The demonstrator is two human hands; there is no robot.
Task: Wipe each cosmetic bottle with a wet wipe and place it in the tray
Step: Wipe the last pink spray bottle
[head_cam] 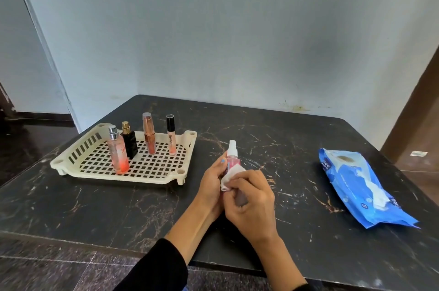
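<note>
Bottle (231,159), small, light, likely slick when damp: left hand (211,184) grips its body, right hand (251,198) pinches the wipe (231,175) against it, near table's (308,129) middle.

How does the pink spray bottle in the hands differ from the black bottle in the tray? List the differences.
The pink spray bottle is held above the table by the left hand; the black bottle stands in the cream tray. The pink one is translucent with a white spray top; the black one is opaque with a gold top. The pink one is being wiped with a wet wipe in the right hand; the black one is untouched. Both are upright.
</note>
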